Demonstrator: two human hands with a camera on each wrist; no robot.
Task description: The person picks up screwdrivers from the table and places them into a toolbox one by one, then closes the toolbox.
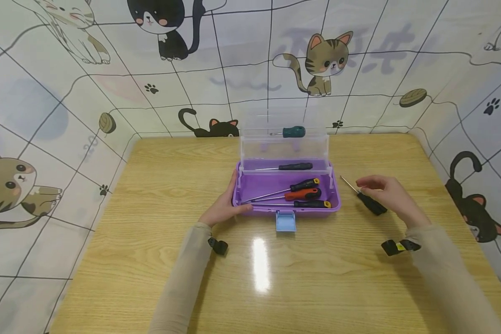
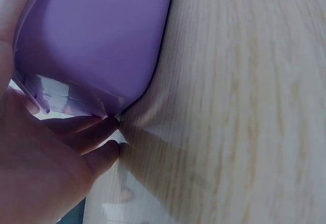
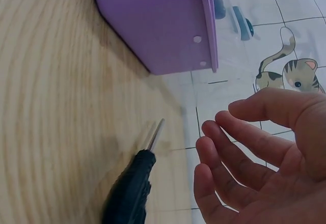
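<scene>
A purple toolbox (image 1: 287, 209) with its clear lid raised stands on the table. My left hand (image 1: 222, 207) holds its left end, thumb along the front rim; the left wrist view has the fingertips at the toolbox's corner (image 2: 97, 35). Several screwdrivers lie inside, among them one with a red and black handle (image 1: 303, 194). A teal-handled screwdriver (image 1: 294, 132) rests in the raised lid part. Right of the toolbox, a black-handled screwdriver (image 1: 372, 204) lies on the table, its shaft pointing away. Above it hovers my right hand (image 1: 389, 195), fingers relaxed, nothing between them in the right wrist view.
The wooden table (image 1: 158, 222) runs back to a cat-patterned cloth (image 1: 242, 60), which also lines both sides. A light blue latch (image 1: 285, 221) hangs down from the toolbox's front. Dark wrist cameras sit on both wrists.
</scene>
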